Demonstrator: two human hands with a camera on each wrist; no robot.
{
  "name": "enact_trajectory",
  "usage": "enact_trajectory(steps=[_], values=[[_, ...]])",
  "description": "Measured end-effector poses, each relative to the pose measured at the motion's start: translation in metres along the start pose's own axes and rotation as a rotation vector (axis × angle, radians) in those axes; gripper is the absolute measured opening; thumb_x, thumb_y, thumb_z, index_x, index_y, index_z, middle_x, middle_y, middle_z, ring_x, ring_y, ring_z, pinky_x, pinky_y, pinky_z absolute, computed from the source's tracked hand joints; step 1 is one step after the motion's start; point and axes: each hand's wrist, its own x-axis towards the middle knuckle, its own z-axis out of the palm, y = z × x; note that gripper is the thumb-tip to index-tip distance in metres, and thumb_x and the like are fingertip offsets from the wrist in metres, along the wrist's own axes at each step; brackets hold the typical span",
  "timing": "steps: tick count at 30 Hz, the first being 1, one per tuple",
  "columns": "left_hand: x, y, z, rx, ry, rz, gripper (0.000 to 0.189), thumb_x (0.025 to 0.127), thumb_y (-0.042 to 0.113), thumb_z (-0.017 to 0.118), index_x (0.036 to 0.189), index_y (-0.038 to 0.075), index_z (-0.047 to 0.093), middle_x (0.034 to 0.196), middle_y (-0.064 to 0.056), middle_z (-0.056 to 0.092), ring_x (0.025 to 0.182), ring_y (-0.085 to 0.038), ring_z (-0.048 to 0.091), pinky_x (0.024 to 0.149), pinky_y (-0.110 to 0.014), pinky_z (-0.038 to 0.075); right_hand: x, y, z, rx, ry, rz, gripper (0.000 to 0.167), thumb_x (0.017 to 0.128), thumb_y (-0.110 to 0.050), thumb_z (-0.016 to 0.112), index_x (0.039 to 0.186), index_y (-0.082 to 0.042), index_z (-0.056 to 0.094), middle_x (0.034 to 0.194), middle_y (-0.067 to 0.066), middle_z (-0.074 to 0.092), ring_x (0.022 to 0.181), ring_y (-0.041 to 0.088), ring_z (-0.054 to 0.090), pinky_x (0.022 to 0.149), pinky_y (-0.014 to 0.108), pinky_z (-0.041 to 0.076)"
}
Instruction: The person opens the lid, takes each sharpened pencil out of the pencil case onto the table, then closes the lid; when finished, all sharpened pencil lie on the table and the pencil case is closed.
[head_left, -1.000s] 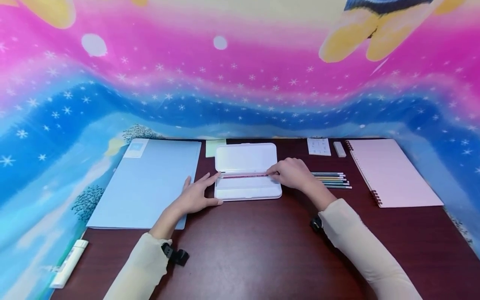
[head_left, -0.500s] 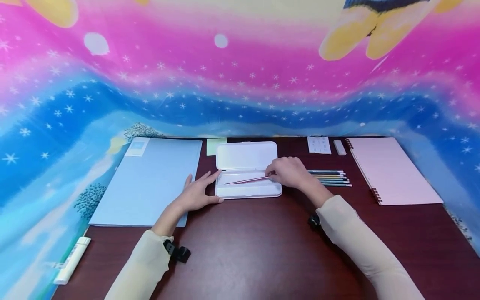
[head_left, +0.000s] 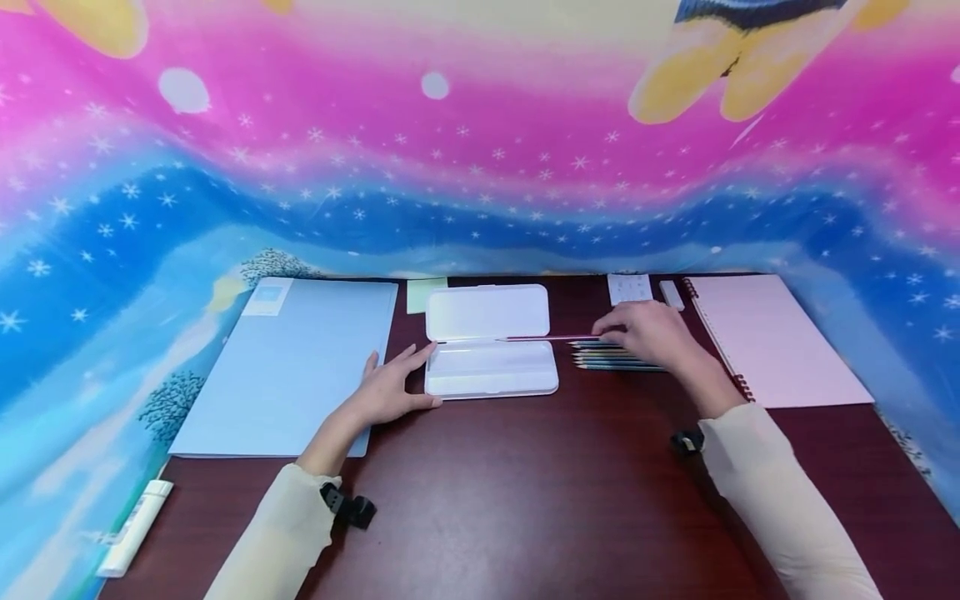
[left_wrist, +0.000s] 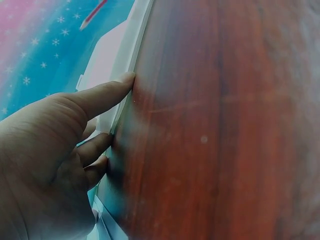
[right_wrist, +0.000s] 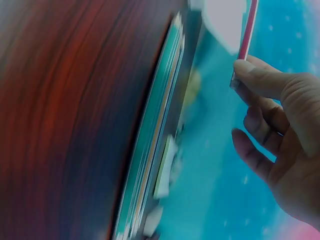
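A white pencil case (head_left: 491, 371) stands with its lid (head_left: 487, 311) raised, and its tray shows no pencils. My left hand (head_left: 386, 392) touches the case's left end with spread fingers, thumb at the front corner and a fingertip near the hinge. In the left wrist view the thumb (left_wrist: 107, 95) lies along the case's edge. My right hand (head_left: 648, 329) pinches a red pencil (head_left: 558, 337) by its end between thumb and fingertips, its point toward the case. Under that hand lies a row of several pencils (head_left: 607, 358), partly hidden by it.
A blue folder (head_left: 292, 367) lies left, partly under my left wrist. Behind the case is a green paper (head_left: 422, 296). A white note (head_left: 628, 287), an eraser (head_left: 671, 295) and a pink spiral notebook (head_left: 776, 342) lie right. A white stick-shaped object (head_left: 137, 529) sits front left.
My right hand has lifted the red pencil out of the case's tray and carried it right, above the row of pencils. The left hand has stayed at the case.
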Motion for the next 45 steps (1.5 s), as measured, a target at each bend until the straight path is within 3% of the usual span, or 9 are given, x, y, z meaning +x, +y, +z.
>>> enact_trajectory(steps=[4, 8, 14, 21, 31, 45], values=[[0.001, -0.002, 0.001, 0.003, 0.007, 0.005, 0.094, 0.085, 0.046, 0.079, 0.162, 0.024, 0.028, 0.162, -0.016, 0.039, 0.154, -0.033, 0.031, 0.122, -0.068, -0.003, -0.018, 0.020, -0.008, 0.073, -0.003, 0.013, 0.015, 0.091, -0.012, 0.075, 0.101, -0.021, 0.083, 0.103, 0.004, 0.079, 0.091, 0.023, 0.072, 0.073, 0.043, 0.056], [0.000, -0.002, 0.001, -0.002, 0.002, 0.010, 0.094, 0.085, 0.046, 0.079, 0.162, 0.024, 0.028, 0.161, -0.016, 0.039, 0.154, -0.034, 0.030, 0.122, -0.068, -0.003, -0.038, 0.037, -0.016, 0.135, -0.023, 0.051, 0.016, 0.093, -0.011, 0.073, 0.102, -0.020, 0.082, 0.101, 0.003, 0.078, 0.089, 0.020, 0.071, 0.074, 0.040, 0.056], [-0.001, -0.001, 0.001, -0.013, 0.006, 0.015, 0.094, 0.085, 0.045, 0.079, 0.162, 0.024, 0.029, 0.161, -0.015, 0.041, 0.154, -0.033, 0.030, 0.123, -0.068, -0.003, -0.065, 0.060, -0.023, 0.110, -0.041, 0.114, 0.015, 0.092, -0.011, 0.074, 0.101, -0.019, 0.083, 0.099, 0.003, 0.079, 0.083, 0.016, 0.069, 0.071, 0.034, 0.054], [-0.003, -0.003, 0.002, -0.011, -0.004, 0.004, 0.094, 0.085, 0.047, 0.079, 0.162, 0.025, 0.029, 0.161, -0.013, 0.041, 0.154, -0.033, 0.030, 0.123, -0.067, -0.004, -0.088, 0.075, -0.018, 0.105, -0.084, 0.176, 0.015, 0.090, -0.013, 0.077, 0.098, -0.023, 0.084, 0.097, 0.000, 0.080, 0.091, 0.023, 0.073, 0.080, 0.042, 0.057], [0.001, -0.004, 0.002, -0.011, -0.005, 0.010, 0.094, 0.086, 0.047, 0.078, 0.162, 0.026, 0.027, 0.162, -0.014, 0.039, 0.154, -0.033, 0.029, 0.122, -0.067, -0.004, -0.102, 0.087, -0.009, 0.093, -0.085, 0.182, 0.016, 0.088, -0.015, 0.079, 0.094, -0.028, 0.084, 0.093, -0.004, 0.079, 0.089, 0.019, 0.072, 0.078, 0.037, 0.056], [0.002, -0.002, 0.002, -0.005, -0.001, 0.018, 0.094, 0.086, 0.046, 0.078, 0.162, 0.026, 0.027, 0.162, -0.014, 0.040, 0.154, -0.033, 0.030, 0.122, -0.068, -0.004, -0.100, 0.091, -0.001, 0.074, -0.058, 0.132, 0.019, 0.086, -0.010, 0.080, 0.092, -0.026, 0.084, 0.089, -0.009, 0.076, 0.083, 0.014, 0.070, 0.077, 0.037, 0.057]])
